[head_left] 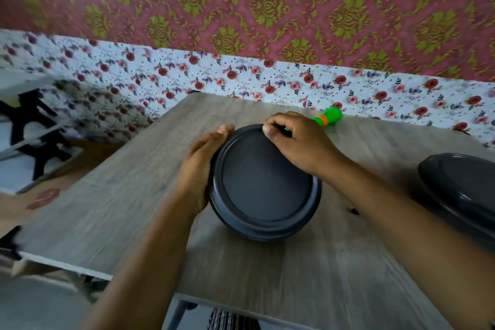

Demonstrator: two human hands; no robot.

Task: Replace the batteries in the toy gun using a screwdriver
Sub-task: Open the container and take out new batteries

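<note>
A dark round box [265, 182] with its lid on is sitting in the middle of the wooden counter [107, 209]. The left hand [203, 163] is pressing flat against the box's left side, fingers straight. The right hand [292, 139] is lying over the far rim, fingers curled and pinching the lid edge. A green and orange toy [328, 117] is lying just beyond the right hand, at the far edge of the counter, partly hidden. Another dark round lid [460, 190] is resting at the right.

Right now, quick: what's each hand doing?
Left hand: open, fingers straight along the side of the dark round container.
Right hand: fingers curled at the container's far rim, apparently gripping it.
</note>
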